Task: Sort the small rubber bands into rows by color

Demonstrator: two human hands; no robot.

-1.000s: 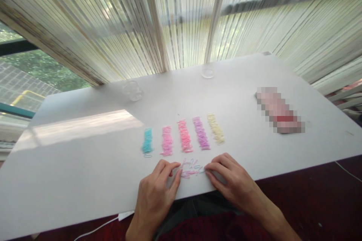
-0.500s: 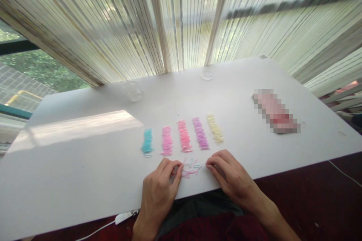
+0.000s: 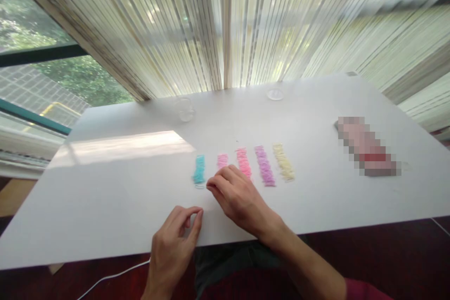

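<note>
My right hand (image 3: 236,194) reaches over the table with its fingers pinched, tips just right of a single pale blue paper clip (image 3: 199,186). It covers the lower part of the pink row of paper clips (image 3: 222,160) and the foot of the coral row (image 3: 243,161). To the left stands the teal row (image 3: 199,168). Nearer the front edge, my left hand (image 3: 175,239) rests on the table with thumb and forefinger pressed together. Whatever either pinch holds is too small or hidden to tell. The loose mixed clips are hidden by my right hand.
A purple row (image 3: 265,166) and a yellow row (image 3: 283,162) lie to the right. Farther back are a clear plastic container (image 3: 185,110) and a clear round lid (image 3: 275,94). A blurred pinkish object (image 3: 367,147) lies on the right of the white table (image 3: 105,206).
My right hand has moved left and forward, from beside the loose clips to between the teal and pink rows. My left hand has drawn back left, away from the clips. The view has shifted.
</note>
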